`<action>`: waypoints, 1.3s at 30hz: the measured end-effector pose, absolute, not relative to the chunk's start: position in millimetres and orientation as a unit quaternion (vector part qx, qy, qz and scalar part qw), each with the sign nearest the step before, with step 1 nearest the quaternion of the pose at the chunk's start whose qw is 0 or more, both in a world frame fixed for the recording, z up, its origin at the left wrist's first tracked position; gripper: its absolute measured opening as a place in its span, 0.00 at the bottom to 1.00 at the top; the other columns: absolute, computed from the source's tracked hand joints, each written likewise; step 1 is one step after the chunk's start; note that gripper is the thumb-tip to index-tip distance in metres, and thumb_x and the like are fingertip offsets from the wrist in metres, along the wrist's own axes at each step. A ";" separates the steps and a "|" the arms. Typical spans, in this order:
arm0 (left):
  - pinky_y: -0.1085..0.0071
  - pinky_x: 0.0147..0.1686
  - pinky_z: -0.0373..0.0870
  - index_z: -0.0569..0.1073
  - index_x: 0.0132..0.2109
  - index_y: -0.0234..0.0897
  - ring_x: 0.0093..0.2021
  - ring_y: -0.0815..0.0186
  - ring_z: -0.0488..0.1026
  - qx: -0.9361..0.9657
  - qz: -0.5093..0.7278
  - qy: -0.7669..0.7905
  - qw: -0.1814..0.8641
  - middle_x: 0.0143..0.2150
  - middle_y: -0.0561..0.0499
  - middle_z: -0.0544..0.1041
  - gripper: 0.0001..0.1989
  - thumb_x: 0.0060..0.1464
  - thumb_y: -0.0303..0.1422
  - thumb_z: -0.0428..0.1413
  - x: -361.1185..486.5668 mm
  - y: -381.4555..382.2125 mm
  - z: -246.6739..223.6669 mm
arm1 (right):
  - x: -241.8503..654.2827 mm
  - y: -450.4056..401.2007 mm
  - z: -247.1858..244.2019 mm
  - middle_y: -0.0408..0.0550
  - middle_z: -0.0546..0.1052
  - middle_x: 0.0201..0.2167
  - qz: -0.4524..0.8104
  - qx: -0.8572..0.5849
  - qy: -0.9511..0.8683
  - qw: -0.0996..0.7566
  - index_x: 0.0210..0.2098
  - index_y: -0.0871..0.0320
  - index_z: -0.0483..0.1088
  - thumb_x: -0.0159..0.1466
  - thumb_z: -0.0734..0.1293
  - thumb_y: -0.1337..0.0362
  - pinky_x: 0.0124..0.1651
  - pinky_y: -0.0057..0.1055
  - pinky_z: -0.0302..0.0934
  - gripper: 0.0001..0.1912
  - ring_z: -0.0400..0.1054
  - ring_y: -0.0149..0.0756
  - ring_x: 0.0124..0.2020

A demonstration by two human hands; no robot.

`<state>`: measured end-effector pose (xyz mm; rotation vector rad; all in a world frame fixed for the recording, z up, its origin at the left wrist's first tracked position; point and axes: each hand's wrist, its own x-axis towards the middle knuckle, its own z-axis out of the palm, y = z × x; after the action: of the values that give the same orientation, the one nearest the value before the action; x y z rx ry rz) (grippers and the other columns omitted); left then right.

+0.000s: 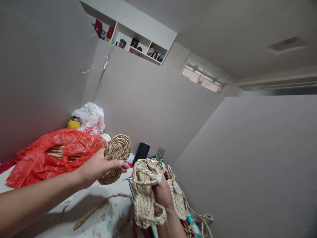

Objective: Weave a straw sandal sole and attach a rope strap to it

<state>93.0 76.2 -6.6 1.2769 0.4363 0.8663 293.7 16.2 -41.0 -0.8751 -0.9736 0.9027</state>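
My left hand is closed on a flat oval sole of coiled, braided straw, held up with the thumb across its face. To its right, my right hand grips a paler woven straw sandal with braided loops along its edge. The two woven pieces are apart, both above the white table. A loose twisted straw cord trails below them across the tabletop.
On the left lies a red plastic bag with straw inside, near a white bag and a yellow jar. Behind are a black phone and green-handled cutters. Another woven sole lies right among cords.
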 end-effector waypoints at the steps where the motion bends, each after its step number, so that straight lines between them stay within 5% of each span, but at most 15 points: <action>1: 0.64 0.41 0.70 0.73 0.40 0.32 0.39 0.59 0.76 0.579 0.392 0.193 0.688 0.36 0.45 0.80 0.15 0.45 0.34 0.64 93.0 76.2 -6.6 | 291.1 15.5 -39.4 0.42 0.76 0.22 0.409 -0.397 -0.431 0.699 0.30 0.56 0.75 0.56 0.71 0.55 0.23 0.27 0.65 0.10 0.68 0.31 0.20; 12: 0.61 0.45 0.68 0.72 0.45 0.32 0.43 0.57 0.73 0.594 0.405 0.206 0.664 0.43 0.43 0.77 0.19 0.45 0.33 0.64 93.3 77.8 -8.5 | 280.4 4.9 -35.6 0.46 0.81 0.32 0.319 -0.451 -0.410 0.726 0.35 0.55 0.78 0.54 0.74 0.58 0.41 0.31 0.67 0.11 0.74 0.37 0.35; 26: 0.61 0.46 0.68 0.71 0.45 0.32 0.43 0.58 0.73 0.601 0.399 0.172 0.670 0.44 0.41 0.77 0.20 0.45 0.33 0.64 93.2 82.2 -15.1 | 289.4 6.1 -41.5 0.45 0.81 0.32 0.308 -0.432 -0.471 0.704 0.34 0.54 0.78 0.55 0.73 0.58 0.39 0.30 0.66 0.08 0.73 0.36 0.33; 32: 0.62 0.44 0.69 0.72 0.44 0.31 0.42 0.59 0.74 0.599 0.393 0.174 0.676 0.42 0.43 0.78 0.18 0.46 0.34 0.64 91.7 80.6 -11.2 | 286.7 0.1 -33.4 0.50 0.81 0.41 0.351 -0.410 -0.503 0.675 0.42 0.53 0.77 0.60 0.69 0.56 0.46 0.36 0.66 0.13 0.73 0.42 0.42; 39: 0.64 0.44 0.70 0.72 0.44 0.34 0.42 0.60 0.74 0.601 0.391 0.171 0.676 0.42 0.45 0.78 0.18 0.45 0.33 0.65 89.1 78.3 -6.1 | 289.7 -3.6 -25.7 0.48 0.81 0.39 0.346 -0.416 -0.551 0.635 0.39 0.53 0.78 0.59 0.71 0.57 0.46 0.32 0.65 0.11 0.73 0.40 0.42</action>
<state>89.1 78.3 -6.1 1.3504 0.3837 0.8783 289.7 -3.6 -25.7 -0.9503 -1.2594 0.7916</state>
